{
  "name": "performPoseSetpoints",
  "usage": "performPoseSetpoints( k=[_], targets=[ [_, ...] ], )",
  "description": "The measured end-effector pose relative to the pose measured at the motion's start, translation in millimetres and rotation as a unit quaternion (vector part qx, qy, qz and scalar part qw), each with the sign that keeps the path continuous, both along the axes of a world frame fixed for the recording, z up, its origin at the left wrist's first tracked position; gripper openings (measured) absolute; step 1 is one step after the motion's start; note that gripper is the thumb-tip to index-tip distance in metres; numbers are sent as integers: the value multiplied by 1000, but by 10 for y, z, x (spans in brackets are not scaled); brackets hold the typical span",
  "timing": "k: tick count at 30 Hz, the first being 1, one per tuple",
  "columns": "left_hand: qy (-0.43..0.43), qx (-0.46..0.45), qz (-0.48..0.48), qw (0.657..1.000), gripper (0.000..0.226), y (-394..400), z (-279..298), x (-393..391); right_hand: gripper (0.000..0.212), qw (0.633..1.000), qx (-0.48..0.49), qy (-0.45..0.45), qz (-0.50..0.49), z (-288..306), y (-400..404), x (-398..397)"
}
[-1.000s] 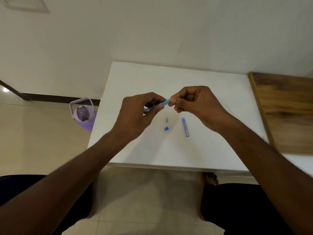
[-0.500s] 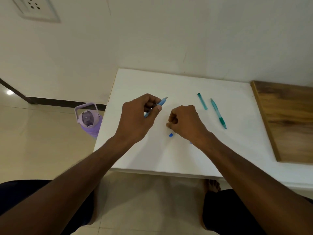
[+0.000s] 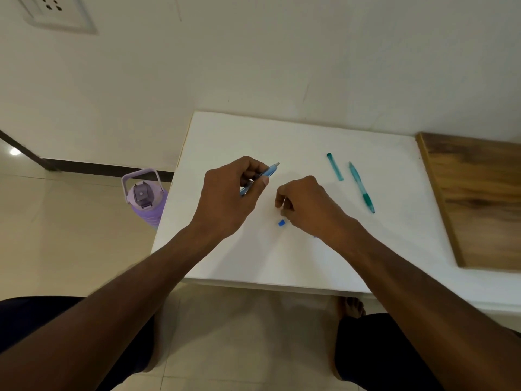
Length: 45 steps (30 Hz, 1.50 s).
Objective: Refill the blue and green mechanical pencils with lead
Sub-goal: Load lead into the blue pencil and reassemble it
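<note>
Broadly, the white table (image 3: 296,142) filled the middle of the view, with a wooden board (image 3: 479,198) at its 3 o'clock edge and a purple water bottle (image 3: 146,201) on the floor off its 9 o'clock side. Near the table's centre, the left hand (image 3: 225,198) gripped the blue mechanical pencil (image 3: 269,172), fingers and thumb curled round the barrel, its open back end tilted up toward 1 o'clock. Just to the 4 o'clock of it, the right hand (image 3: 307,204) hovered low over the tabletop with fingertips drawn close together in a narrow pinch; whether they held a lead or a small part could not be told.

At 2 o'clock from the hands lay the green mechanical pencil (image 3: 362,187), untouched, and just beside it at its 10 o'clock a teal lead tube (image 3: 335,167). A small blue cap (image 3: 281,223) sat on the table just at 7 o'clock of the right fingertips.

The step looked like picking up a small piece for the blue pencil. To do it well, the left hand should have kept the barrel steady and tilted upward so nothing slid out, while the right pinched lightly, since lead snaps under pressure.
</note>
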<state>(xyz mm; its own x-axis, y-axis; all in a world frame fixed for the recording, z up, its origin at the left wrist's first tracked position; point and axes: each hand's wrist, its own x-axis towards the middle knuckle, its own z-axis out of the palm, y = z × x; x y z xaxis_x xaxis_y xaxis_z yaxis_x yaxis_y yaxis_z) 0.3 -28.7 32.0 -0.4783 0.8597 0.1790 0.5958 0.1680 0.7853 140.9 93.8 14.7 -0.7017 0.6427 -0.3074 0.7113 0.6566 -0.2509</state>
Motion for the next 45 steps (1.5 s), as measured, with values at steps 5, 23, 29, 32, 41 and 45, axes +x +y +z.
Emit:
performPoseSetpoints(
  k=[5, 23, 29, 32, 41, 45],
  targets=[
    [-9, 1, -2, 1000, 15, 1, -2, 2, 12, 934, -131, 293, -159, 221, 124, 80],
    [4, -3, -11, 1000, 16, 14, 40, 53, 18, 819, -289, 455, -197, 332, 103, 138],
    [2, -5, -15, 1000, 16, 14, 29, 42, 13, 814, -321, 444, -194, 339, 122, 151],
    [-7, -5, -19, 1000, 16, 15, 38, 42, 12, 809, -343, 440, -183, 345, 134, 174],
    [-101, -40, -12, 994, 12, 22, -7, 106, 23, 823, -334, 418, -192, 354, 122, 175],
    [-237, -90, 47, 966, 15, 72, -116, 18, 32, 903, -201, 333, -182, 344, 174, 219]
  ],
)
